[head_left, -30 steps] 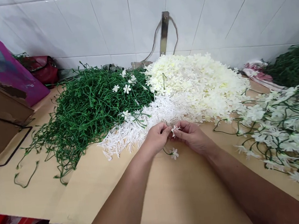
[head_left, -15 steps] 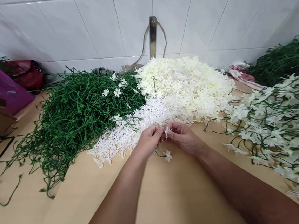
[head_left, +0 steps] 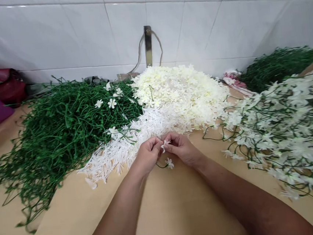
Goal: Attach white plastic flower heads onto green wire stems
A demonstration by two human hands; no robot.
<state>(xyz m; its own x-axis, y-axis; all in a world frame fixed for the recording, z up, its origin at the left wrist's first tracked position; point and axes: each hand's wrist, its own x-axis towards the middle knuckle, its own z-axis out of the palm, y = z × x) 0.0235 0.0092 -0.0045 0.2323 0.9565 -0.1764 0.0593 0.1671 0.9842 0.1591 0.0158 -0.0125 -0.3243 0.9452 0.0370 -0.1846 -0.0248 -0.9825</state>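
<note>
My left hand [head_left: 147,156] and my right hand [head_left: 182,149] meet at the middle of the table, fingers pinched together on a small white artificial flower [head_left: 165,144]. From my left hand hangs a thin green stem with another white flower [head_left: 169,163] at its end. Just beyond my hands lies a heap of white plastic stamen pieces [head_left: 126,146]. Behind that is a mound of cream petals [head_left: 182,93].
A big pile of bare green stems [head_left: 55,131] covers the left of the tan table [head_left: 166,220]. Finished stems with white flowers [head_left: 287,130] are heaped at the right, more green stems [head_left: 276,65] behind them. A red bag [head_left: 1,86] sits by the tiled wall.
The view has swung to the right and slightly down, so everything shifts left in frame. My hands stay pinched on the small flower with barely any change.
</note>
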